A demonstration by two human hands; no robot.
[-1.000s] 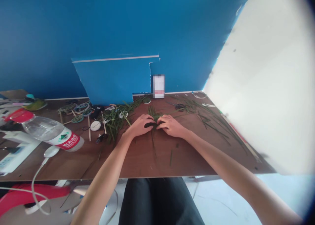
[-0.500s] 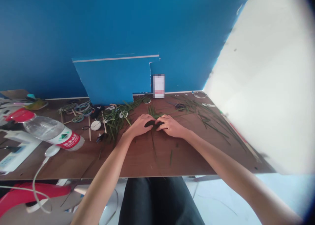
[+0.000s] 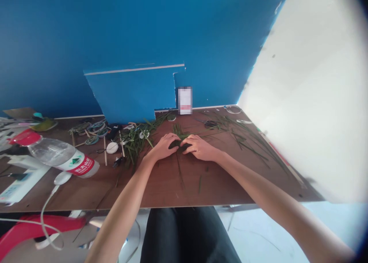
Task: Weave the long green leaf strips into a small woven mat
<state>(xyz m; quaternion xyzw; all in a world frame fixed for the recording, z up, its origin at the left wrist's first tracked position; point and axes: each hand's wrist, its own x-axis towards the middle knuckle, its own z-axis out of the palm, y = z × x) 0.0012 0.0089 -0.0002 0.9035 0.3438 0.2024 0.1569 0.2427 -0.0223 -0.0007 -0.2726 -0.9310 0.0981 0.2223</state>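
My left hand (image 3: 162, 147) and my right hand (image 3: 199, 147) meet at the middle of the brown table (image 3: 161, 182), fingers curled. Between their fingertips both pinch a small dark piece (image 3: 178, 144) joined to a bundle of thin green leaf strips (image 3: 178, 131) that fans out behind it. One long green strip (image 3: 179, 171) runs from the hands toward the table's front edge. What the dark piece is cannot be made out.
A heap of green strips (image 3: 135, 138) lies left of my hands, and more (image 3: 244, 140) spread to the right. A water bottle (image 3: 57, 157) lies on its side at the left, by a white power strip (image 3: 20, 178), rings and sticks (image 3: 94, 130). A blue board (image 3: 129, 92) leans on the wall.
Both hands stay pinched together at the same spot; only the view shifts slightly.
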